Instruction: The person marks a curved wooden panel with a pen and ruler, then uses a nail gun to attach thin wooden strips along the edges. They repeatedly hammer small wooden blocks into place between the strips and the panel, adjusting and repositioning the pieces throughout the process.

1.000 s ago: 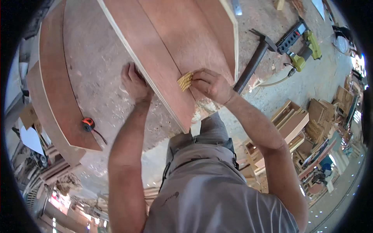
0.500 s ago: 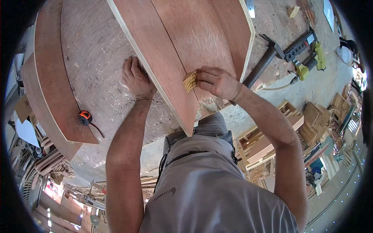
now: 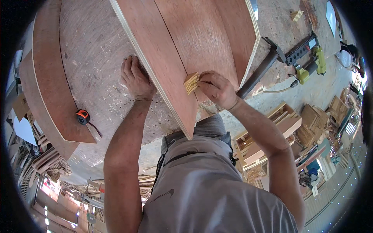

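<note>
My right hand (image 3: 218,88) pinches a small yellowish wooden block (image 3: 191,83) between fingertips and thumb. The block lies against the inner face of a reddish plywood side panel (image 3: 155,50), at the corner where it meets a wider plywood panel (image 3: 202,42). On the other side of that side panel, my left hand (image 3: 136,79) rests on the worktable (image 3: 99,58), fingers stretched forward and a little bent. Its thumb side is hidden by the panel's edge.
A hammer (image 3: 261,70) lies right of the plywood piece, beside a green and black nail gun (image 3: 305,58) with a hose. An orange and black tape measure (image 3: 82,116) sits on the left by curved plywood pieces (image 3: 48,77). Another wooden block (image 3: 296,15) is at the far right.
My right hand has shifted slightly, and its fingers sit differently on the block, which now shows more of its striped face. My left hand keeps its place. The whole view has moved slightly.
</note>
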Motion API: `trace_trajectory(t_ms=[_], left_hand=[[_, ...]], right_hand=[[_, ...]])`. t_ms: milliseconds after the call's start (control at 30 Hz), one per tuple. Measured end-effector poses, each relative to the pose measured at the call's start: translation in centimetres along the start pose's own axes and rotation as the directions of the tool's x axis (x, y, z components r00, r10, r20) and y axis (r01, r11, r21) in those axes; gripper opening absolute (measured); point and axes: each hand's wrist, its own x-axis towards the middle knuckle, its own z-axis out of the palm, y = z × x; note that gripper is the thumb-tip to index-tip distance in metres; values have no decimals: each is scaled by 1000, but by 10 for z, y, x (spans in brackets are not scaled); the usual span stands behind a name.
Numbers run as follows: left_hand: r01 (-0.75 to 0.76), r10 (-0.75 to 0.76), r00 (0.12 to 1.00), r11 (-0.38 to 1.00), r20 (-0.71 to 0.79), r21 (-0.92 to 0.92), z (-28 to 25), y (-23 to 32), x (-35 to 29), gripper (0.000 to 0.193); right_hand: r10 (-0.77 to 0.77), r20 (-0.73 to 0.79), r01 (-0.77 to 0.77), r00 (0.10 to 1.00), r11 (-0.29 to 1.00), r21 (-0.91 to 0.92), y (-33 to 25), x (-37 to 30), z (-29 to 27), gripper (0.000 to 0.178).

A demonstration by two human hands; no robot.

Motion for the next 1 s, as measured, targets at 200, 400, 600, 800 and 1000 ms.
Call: trace_trajectory(t_ms=[200,400,600,800,1000], left_hand=[[69,-70,997,997,32,36,7,-7,-4,57],[270,-247,963,848,111,-456,20,-24,-9,58],[245,-225,969,848,100,-469,14,-17,-7,59],[-103,105,994,992,-21,78,4,-11,-3,61],[-96,98,994,993,-39,62,5,-9,-2,58]], right_hand=[[-132,132,140,982,989,-48,6,5,-9,23],[-260,252,259,932,965,38,21,14,-16,24],[-331,281,326,901,943,64,31,16,-13,25],[-204,251,180,946,977,116,36,12,-21,23],[-77,334,10,939,980,198,37,17,-28,22]])
